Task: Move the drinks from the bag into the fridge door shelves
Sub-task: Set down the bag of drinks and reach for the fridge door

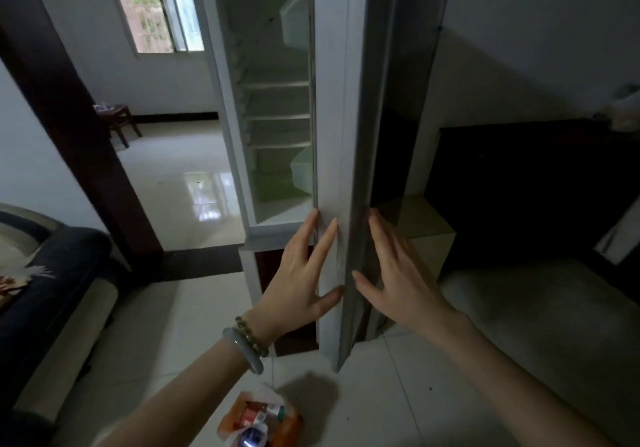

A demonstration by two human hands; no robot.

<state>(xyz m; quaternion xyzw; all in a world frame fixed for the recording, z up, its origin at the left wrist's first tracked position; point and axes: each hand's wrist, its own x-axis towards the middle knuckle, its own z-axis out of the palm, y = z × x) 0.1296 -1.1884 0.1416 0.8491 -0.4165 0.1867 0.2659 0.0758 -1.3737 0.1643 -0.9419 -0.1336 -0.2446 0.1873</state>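
The white fridge door (334,135) stands edge-on in front of me, swung open. Behind it the fridge's inside (277,107) shows bare wire shelves. My left hand (301,270) lies flat against the door's inner edge, fingers spread, holding nothing. My right hand (398,273) rests with spread fingers on the door's outer side. An orange plastic bag (259,419) with several drink bottles and cans sits on the floor tiles by my feet, below my left forearm. The door's shelves are hidden at this angle.
A dark sofa (52,291) stands at the left. A grey mattress or cushion (536,325) lies at the right beside a dark cabinet (536,187). A doorway leads to a tiled room with a small wooden stool (116,121) and a window (156,7).
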